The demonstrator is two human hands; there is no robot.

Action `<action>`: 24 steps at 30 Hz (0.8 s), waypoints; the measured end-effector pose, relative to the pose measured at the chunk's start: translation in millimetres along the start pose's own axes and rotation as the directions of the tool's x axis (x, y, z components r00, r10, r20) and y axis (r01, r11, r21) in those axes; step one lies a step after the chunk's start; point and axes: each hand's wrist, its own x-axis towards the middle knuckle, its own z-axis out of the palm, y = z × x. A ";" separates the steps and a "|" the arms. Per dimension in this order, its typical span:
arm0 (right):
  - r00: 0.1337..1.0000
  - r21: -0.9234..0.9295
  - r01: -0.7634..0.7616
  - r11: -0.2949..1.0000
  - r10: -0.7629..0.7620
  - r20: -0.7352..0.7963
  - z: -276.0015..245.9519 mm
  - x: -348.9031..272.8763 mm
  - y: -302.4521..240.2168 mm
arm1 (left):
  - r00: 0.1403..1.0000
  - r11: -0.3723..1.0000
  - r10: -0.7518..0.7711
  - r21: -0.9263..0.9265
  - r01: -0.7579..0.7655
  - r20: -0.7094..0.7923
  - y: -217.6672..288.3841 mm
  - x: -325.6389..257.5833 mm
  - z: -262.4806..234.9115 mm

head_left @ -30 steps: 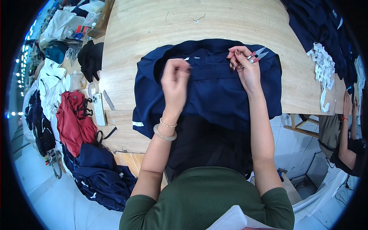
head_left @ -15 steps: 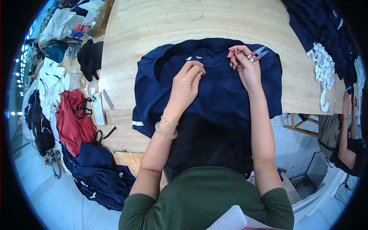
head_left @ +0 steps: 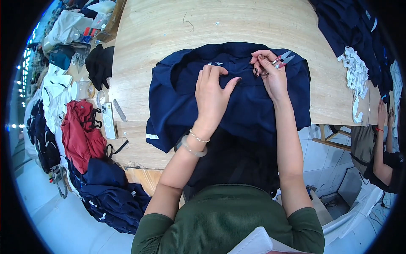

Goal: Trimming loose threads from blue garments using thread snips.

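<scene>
A dark navy garment (head_left: 169,108) is spread in front of me over the table's near edge, its opening toward the far side. My left hand (head_left: 210,94) is over the garment's left-middle part, thumb and fingers apart, with nothing visible in it. Thread snips (head_left: 284,60) with red handles are in my right hand (head_left: 272,77), blades pointing up and to the right. The thumb and fingertips of that hand are bent close together above the garment; whether they also pinch a thread cannot be made out.
Loose threads (head_left: 188,23) lie on the wooden table (head_left: 253,21). At left are a phone (head_left: 108,120), a red garment (head_left: 83,135) and piled clothes. White strips (head_left: 355,76) and more navy cloth (head_left: 353,40) lie at right. Another person's arm (head_left: 381,144) shows at far right.
My left hand has moved slightly right and opened, its thumb now spread from the fingers. The right hand with the snips has hardly moved. Threads at the table's far side lie differently.
</scene>
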 end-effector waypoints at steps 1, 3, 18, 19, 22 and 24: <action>1.000 -0.003 -0.002 1.000 0.002 -0.001 0.9 0.2 -0.4 | 0.999 0.999 -0.025 0.045 0.027 -0.042 0.3 -1.3 6.6; 1.000 0.007 0.003 1.000 -0.003 0.005 2.9 1.2 0.3 | 0.998 0.997 -0.032 0.062 0.036 -0.055 -3.6 -2.6 10.5; 1.000 0.010 -0.003 1.000 0.003 0.010 0.2 1.5 -2.7 | 0.936 0.941 -0.277 -0.134 0.310 0.216 -1.9 2.5 -46.4; 1.000 0.001 -0.004 1.000 0.004 0.003 -0.2 1.7 -2.6 | 0.940 0.935 -0.283 -0.165 0.315 0.192 2.9 4.6 -37.9; 1.000 0.017 -0.003 1.000 0.003 0.014 1.5 2.8 0.1 | 0.985 0.986 -0.151 -0.062 0.157 0.085 5.5 5.4 -9.5; 1.000 0.019 -0.009 1.000 0.009 0.013 4.2 2.4 -0.1 | 0.987 0.985 -0.144 -0.083 0.150 0.078 2.2 4.4 -0.7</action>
